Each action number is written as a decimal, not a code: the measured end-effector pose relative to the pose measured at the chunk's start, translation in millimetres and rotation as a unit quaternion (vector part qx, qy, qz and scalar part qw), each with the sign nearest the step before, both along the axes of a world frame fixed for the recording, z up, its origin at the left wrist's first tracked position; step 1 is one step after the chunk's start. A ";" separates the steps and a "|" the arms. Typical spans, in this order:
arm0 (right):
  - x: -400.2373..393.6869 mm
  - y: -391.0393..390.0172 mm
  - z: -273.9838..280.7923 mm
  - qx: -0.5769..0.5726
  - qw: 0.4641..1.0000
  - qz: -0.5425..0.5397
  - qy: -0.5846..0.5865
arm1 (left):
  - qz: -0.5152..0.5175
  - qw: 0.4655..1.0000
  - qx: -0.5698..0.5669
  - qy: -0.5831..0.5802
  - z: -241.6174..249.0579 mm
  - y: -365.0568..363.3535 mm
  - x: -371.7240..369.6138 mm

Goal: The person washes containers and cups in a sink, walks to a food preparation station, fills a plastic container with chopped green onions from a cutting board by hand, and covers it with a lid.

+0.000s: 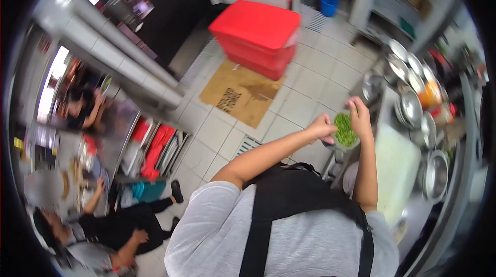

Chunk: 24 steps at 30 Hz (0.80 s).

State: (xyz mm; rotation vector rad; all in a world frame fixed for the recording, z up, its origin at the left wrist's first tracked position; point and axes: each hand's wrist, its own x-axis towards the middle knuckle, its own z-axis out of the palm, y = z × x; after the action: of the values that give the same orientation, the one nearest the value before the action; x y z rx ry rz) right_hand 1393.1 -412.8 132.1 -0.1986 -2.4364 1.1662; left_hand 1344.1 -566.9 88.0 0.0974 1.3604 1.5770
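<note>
A container of chopped green pieces [345, 129] is between my two hands, at the near left edge of the counter. My left hand [322, 128] is at its left side, fingers bent; what they hold, if anything, is too small to tell. Over the upper right of the container, my right hand [357, 107] has its fingers drawn together, and anything in them is too small to make out. Right of my right forearm lies a pale cutting board [398, 166] on the metal counter [383, 114].
Metal bowls [435, 175] and lids line the counter's right side. A red bin [256, 32] stands on the floor ahead, beside flattened cardboard [243, 93]. At the lower left is a co-worker [121, 228]; another person [82, 109] appears beyond an opening.
</note>
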 end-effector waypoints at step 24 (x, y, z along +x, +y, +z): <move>240.5 225.3 33.1 -0.506 0.832 -0.228 0.011 | -0.283 0.955 0.050 0.075 4.0 277.5 107.7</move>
State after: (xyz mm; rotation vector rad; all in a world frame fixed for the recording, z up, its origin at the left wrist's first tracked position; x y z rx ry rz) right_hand 1633.5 -187.5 165.2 -0.9917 -1.3606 2.0343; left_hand 1451.7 -289.4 92.1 0.6256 1.2216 1.1641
